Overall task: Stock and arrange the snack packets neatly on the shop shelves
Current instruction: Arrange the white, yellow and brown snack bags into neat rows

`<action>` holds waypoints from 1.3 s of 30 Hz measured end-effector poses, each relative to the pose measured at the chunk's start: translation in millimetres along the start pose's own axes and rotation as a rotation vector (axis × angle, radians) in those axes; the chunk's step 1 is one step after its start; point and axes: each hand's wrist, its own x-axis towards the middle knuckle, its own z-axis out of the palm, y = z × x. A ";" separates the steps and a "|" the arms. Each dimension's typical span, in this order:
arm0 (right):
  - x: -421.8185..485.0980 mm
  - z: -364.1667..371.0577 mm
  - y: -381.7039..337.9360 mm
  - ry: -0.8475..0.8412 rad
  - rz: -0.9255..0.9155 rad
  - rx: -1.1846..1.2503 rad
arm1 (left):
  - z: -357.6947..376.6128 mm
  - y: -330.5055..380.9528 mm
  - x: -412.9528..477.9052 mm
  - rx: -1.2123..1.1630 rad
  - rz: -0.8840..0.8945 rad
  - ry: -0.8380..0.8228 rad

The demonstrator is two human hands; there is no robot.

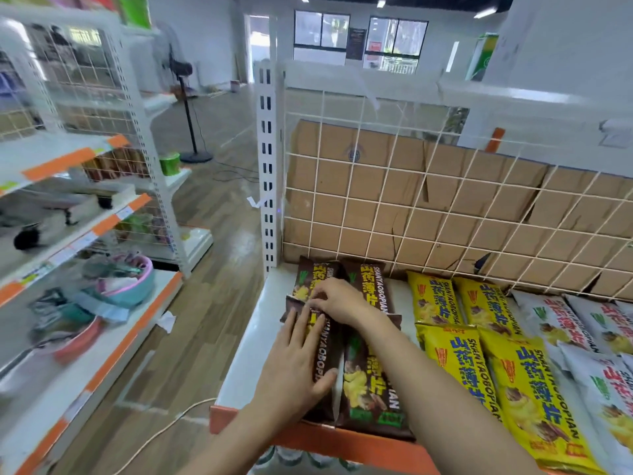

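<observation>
Several brown snack packets lie flat on the white shelf [241, 368] at its left end. My left hand [296, 365] rests flat, fingers straight, on the front left brown packet [327, 375]. My right hand [337, 301] reaches across with bent fingers and pinches the top edge of that packet, where it meets the rear brown packet [310, 277]. Another front brown packet [371, 389] lies beside it, partly under my right forearm. Yellow packets [479, 354] and white packets [582, 337] lie in rows to the right.
A white wire grid [428, 207] backed by cardboard closes the shelf's rear. A slotted white upright [267, 166] stands at its left corner. The shelf's orange front edge [308, 437] faces me. Another shelving unit [85, 269] with goods stands across the wooden aisle on the left.
</observation>
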 end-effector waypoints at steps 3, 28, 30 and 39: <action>5.8 1.0 -1.2 0.007 0.042 0.014 | 2.0 1.8 -2.1 -0.045 -0.008 0.016; -111.3 -0.1 55.5 0.518 0.269 -0.147 | -32.7 -37.6 12.9 -0.206 -0.004 0.158; -132.8 1.8 61.3 0.536 0.314 -0.159 | -34.3 -41.3 15.3 -0.160 0.041 0.155; -231.6 21.4 62.8 0.701 0.550 -0.201 | -35.2 -23.0 24.8 -0.043 0.235 0.077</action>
